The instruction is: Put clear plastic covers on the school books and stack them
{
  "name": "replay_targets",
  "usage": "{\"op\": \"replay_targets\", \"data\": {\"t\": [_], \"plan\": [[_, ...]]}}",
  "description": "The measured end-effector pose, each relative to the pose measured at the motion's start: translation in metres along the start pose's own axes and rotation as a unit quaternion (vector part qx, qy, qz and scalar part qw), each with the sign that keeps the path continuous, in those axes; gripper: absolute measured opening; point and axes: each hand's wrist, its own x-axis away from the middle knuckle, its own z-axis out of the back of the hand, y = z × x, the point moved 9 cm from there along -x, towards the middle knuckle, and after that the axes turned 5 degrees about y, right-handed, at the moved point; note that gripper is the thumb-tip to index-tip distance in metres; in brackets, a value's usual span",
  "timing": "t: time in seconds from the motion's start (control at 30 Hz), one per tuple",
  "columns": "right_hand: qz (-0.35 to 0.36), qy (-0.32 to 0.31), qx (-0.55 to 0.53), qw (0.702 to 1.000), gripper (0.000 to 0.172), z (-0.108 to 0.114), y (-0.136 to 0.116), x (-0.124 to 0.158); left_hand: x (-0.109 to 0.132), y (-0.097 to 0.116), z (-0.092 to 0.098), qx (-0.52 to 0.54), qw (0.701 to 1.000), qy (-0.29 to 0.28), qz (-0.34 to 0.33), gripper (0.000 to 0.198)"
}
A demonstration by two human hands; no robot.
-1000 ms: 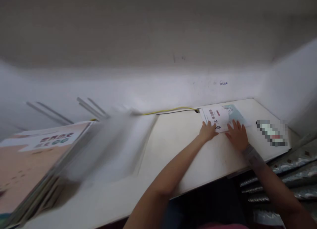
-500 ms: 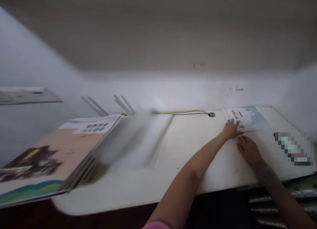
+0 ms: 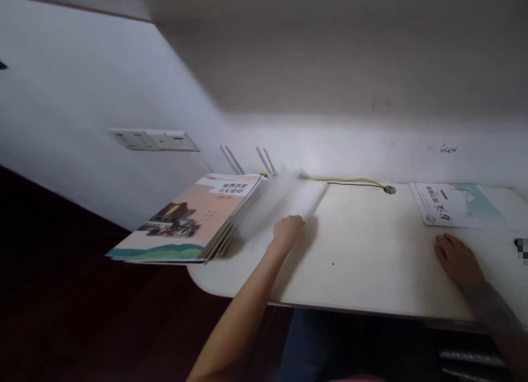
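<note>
My left hand (image 3: 288,232) is raised above the desk with its fingers curled in, and I see nothing in them. Just left of it lies a whitish, smeared flat thing (image 3: 264,206) whose kind I cannot make out. Beyond that is a stack of textbooks topped by a pink-orange history textbook (image 3: 193,217), whose near left part juts past the desk edge. My right hand (image 3: 458,259) rests on the desk with fingers extended. Above its fingertips lies a white and pale green booklet (image 3: 457,205) with Chinese characters, apart from the hand.
The white desk (image 3: 355,244) has a rounded left corner. A yellow cable (image 3: 350,179) runs along the wall into a round cable hole (image 3: 389,190). A socket panel (image 3: 154,140) is on the left wall. A pixelated object (image 3: 523,247) lies at the right edge.
My left hand has left the booklet and swung left toward the textbook stack, its fingers now curled. My right hand stays on the desk below the booklet. The view has turned left.
</note>
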Motion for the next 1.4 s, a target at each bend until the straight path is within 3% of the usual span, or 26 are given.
{"op": "replay_targets", "data": {"t": [0.1, 0.2, 0.27, 0.37, 0.43, 0.5, 0.57, 0.63, 0.7, 0.77, 0.83, 0.93, 1.03, 1.13, 1.23, 1.33, 1.4], "plan": [[-0.001, 0.012, -0.018, 1.0, 0.031, 0.015, -0.009, -0.004, 0.01, -0.023, 0.004, 0.035, 0.999, -0.012, 0.034, 0.035], [0.003, 0.045, -0.101, 0.994, 0.032, 0.037, -0.045, -0.01, 0.008, -0.027, 0.007, 0.086, 0.995, -0.022, 0.048, 0.02], [0.001, 0.063, -0.211, 0.975, 0.039, 0.053, -0.092, -0.013, 0.006, -0.011, 0.007, 0.125, 0.991, -0.03, 0.043, 0.021], [-0.058, 0.06, -0.374, 0.924, 0.082, 0.071, -0.173, -0.018, 0.012, 0.044, 0.009, 0.265, 0.964, -0.033, 0.01, 0.021], [-0.1, 0.061, -0.45, 0.885, 0.1, 0.08, -0.216, -0.023, 0.027, 0.088, 0.023, 0.484, 0.874, -0.035, -0.035, 0.021], [-0.159, 0.11, -0.466, 0.863, 0.098, 0.091, -0.225, -0.028, 0.048, 0.117, 0.047, 0.623, 0.777, -0.046, -0.075, 0.026], [-0.195, 0.173, -0.44, 0.859, 0.08, 0.103, -0.204, -0.031, 0.065, 0.116, 0.077, 0.689, 0.72, -0.015, -0.083, 0.031], [-0.179, 0.242, -0.377, 0.876, 0.062, 0.121, -0.167, -0.031, 0.074, 0.089, 0.096, 0.71, 0.701, 0.031, -0.054, 0.038], [-0.124, 0.301, -0.287, 0.901, 0.051, 0.144, -0.131, -0.025, 0.074, 0.052, 0.094, 0.704, 0.708, 0.058, -0.009, 0.043], [-0.081, 0.314, -0.206, 0.923, 0.045, 0.163, -0.101, -0.016, 0.068, 0.019, 0.071, 0.669, 0.741, 0.05, 0.026, 0.047], [-0.059, 0.274, -0.145, 0.949, 0.04, 0.172, -0.082, -0.005, 0.06, -0.004, 0.037, 0.601, 0.798, 0.023, 0.038, 0.05], [-0.028, 0.167, -0.096, 0.981, 0.034, 0.166, -0.074, 0.013, 0.053, -0.027, -0.013, 0.409, 0.911, -0.027, 0.04, 0.05], [0.026, 0.08, -0.09, 0.992, 0.034, 0.142, -0.086, 0.034, 0.052, -0.037, -0.037, 0.177, 0.983, -0.04, 0.016, 0.048], [0.071, 0.016, -0.1, 0.992, 0.035, 0.108, -0.099, 0.054, 0.055, -0.032, -0.041, 0.027, 0.999, -0.027, -0.015, 0.046], [0.074, 0.009, -0.115, 0.991, 0.032, 0.086, -0.099, 0.068, 0.063, -0.023, -0.045, -0.031, 0.999, -0.031, -0.022, 0.045], [0.077, 0.022, -0.136, 0.987, 0.028, 0.082, -0.092, 0.072, 0.072, -0.02, -0.042, -0.065, 0.997, -0.039, -0.008, 0.042], [0.086, 0.032, -0.154, 0.984, 0.029, 0.086, -0.087, 0.068, 0.073, -0.022, -0.023, -0.071, 0.997, -0.016, -0.007, 0.041]]}}
